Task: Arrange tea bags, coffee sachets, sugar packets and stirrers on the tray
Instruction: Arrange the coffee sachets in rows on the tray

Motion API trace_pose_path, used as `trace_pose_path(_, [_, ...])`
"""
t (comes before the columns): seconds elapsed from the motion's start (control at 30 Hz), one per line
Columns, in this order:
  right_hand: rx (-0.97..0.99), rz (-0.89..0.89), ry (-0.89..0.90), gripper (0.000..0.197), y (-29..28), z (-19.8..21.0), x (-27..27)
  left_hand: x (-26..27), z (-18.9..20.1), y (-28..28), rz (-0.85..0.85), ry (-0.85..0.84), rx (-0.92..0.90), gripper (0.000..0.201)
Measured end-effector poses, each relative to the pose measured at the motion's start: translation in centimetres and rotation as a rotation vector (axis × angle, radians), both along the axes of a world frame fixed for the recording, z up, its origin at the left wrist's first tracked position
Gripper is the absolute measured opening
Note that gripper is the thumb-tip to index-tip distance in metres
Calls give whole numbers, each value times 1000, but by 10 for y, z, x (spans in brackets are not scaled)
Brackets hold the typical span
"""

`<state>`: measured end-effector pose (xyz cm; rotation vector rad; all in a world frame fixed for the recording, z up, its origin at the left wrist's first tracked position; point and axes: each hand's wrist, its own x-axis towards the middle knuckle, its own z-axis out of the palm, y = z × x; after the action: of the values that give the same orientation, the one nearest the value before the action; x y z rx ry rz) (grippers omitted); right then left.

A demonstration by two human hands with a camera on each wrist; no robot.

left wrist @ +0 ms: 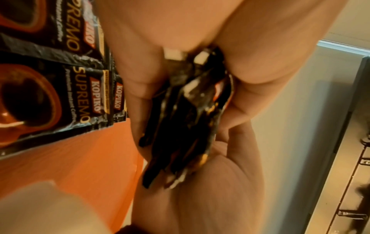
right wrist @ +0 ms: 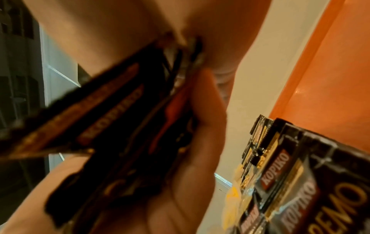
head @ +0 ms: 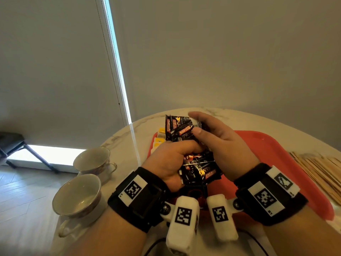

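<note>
Over the red tray (head: 267,145) both hands hold one bundle of black Kopiko coffee sachets (head: 181,130). My left hand (head: 184,152) grips the bundle (left wrist: 186,118) from the left, fingers curled round it. My right hand (head: 195,122) pinches its upper part, thumb in front and fingers behind; the bundle (right wrist: 120,126) lies against the palm. More sachets (head: 201,170) spread below the hands over the tray (left wrist: 70,158); whether they rest on it is unclear. Yellow-tagged tea bags (head: 160,140) lie at the tray's left edge.
Two empty teacups (head: 77,194) (head: 92,159) stand on the marble table left of the tray. A pile of wooden stirrers (head: 323,169) lies on the table to the tray's right. The right half of the tray is bare. A wall stands close behind the table.
</note>
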<state>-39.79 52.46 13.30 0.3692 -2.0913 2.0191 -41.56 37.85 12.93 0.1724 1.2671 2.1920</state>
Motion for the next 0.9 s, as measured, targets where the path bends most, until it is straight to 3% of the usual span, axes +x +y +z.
trace_pose_path(0.17, [-73, -89, -43, 14, -1, -3, -3, -3, 1, -1, 42, -27, 8, 48])
trace_pose_path(0.27, [-104, -106, -63, 12, 0, -3, -2, -4, 2, 0, 101, -32, 100, 53])
trace_pose_path(0.37, [-128, -59, -87, 29, 1, -2, 0, -6, 2, -3, 153, -24, 162, 60])
trace_pose_path(0.43, [-31, -66, -54, 49, 4, -3, 0, -9, 3, -5, 163, -28, 177, 54])
trace_pose_path(0.53, [70, -106, -3, 54, 6, -4, -2, -9, 6, -10, 160, -48, 162, 46])
trace_pose_path(0.63, [-104, -65, -47, 45, 4, -7, -4, -5, 4, -10, 119, -31, 149, 63])
trace_pose_path(0.77, [-218, -47, -131, 37, 5, -3, -3, -2, 1, -11, 52, 13, 124, 61])
trace_pose_path(0.9, [-485, -119, -207, 27, 13, 6, -3, -8, 2, -15, 101, -6, 46, 74])
